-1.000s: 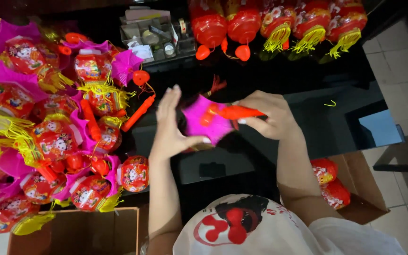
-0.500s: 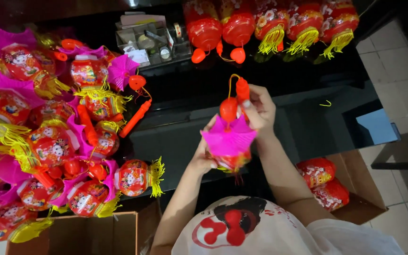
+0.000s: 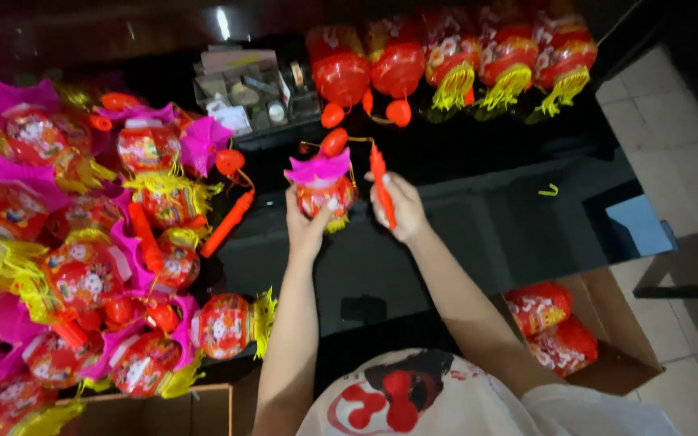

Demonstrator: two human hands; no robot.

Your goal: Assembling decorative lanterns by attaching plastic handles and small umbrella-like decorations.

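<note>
Small red paper lantern (image 3: 323,194) with magenta petal top and yellow fringe, upright above the tabletop (image 3: 462,234), red stick handle (image 3: 382,186) just beside, tilted

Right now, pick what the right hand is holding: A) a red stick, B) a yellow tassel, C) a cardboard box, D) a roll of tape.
A: the right hand grips a red stick beside the small lantern held up by the left hand.

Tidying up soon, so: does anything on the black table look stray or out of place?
One small yellow scrap lies alone on the black table, apart from the lantern rows; it looks like a tassel offcut. The left hand and right hand hold a lantern.
</note>
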